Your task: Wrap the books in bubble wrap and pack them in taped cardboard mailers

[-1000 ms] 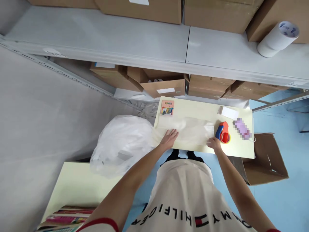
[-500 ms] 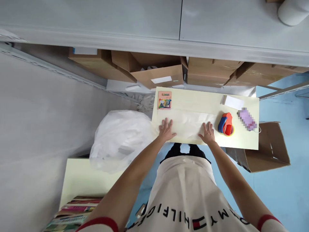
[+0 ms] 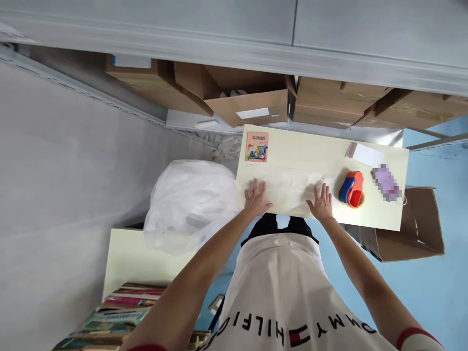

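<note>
A thin whitish sheet lies spread along the near part of a pale counter, in front of the person. The left hand rests near the sheet's left end, palm down, with the fingers spread and nothing gripped. The right hand is likewise open, fingers fanned, set down toward the sheet's other end; it has hold of nothing.

Just beyond the left end of the sheet, by the counter's far left corner, a small pink book lies flat. A red and blue tape dispenser is near the right hand, on its right. Farther right are a white pad and a blurred purple object.

An open cardboard box is beside the counter's right end, lower down. To the left, a bulging white plastic bag sits partly over a second counter, which carries a pile of books. More cardboard cartons line a low shelf behind the work.
</note>
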`<act>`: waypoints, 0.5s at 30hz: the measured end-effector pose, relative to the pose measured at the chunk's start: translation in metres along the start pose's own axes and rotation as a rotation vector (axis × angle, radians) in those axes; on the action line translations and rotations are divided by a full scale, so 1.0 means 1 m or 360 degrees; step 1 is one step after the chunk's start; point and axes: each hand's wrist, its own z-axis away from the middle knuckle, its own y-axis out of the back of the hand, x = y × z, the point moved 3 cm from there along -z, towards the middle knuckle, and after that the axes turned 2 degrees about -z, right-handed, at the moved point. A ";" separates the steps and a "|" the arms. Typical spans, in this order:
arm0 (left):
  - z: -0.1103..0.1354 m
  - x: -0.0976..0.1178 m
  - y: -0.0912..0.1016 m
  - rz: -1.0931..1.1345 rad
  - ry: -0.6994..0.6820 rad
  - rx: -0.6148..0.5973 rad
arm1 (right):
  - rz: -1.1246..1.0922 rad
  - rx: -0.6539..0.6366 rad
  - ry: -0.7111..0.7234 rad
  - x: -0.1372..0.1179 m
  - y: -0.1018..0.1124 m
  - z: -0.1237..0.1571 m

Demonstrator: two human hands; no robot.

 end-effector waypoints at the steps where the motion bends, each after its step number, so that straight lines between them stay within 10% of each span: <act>1: -0.001 -0.002 0.003 0.0018 -0.0018 0.0027 | -0.0026 0.0038 0.0042 -0.006 0.002 -0.005; 8: -0.039 -0.053 0.054 0.0455 0.0009 0.0521 | -0.0578 0.0011 0.0245 -0.094 0.018 -0.076; 15: -0.117 -0.094 0.078 0.1571 0.0149 0.0720 | -0.1808 -0.0128 -0.0094 -0.174 -0.002 -0.147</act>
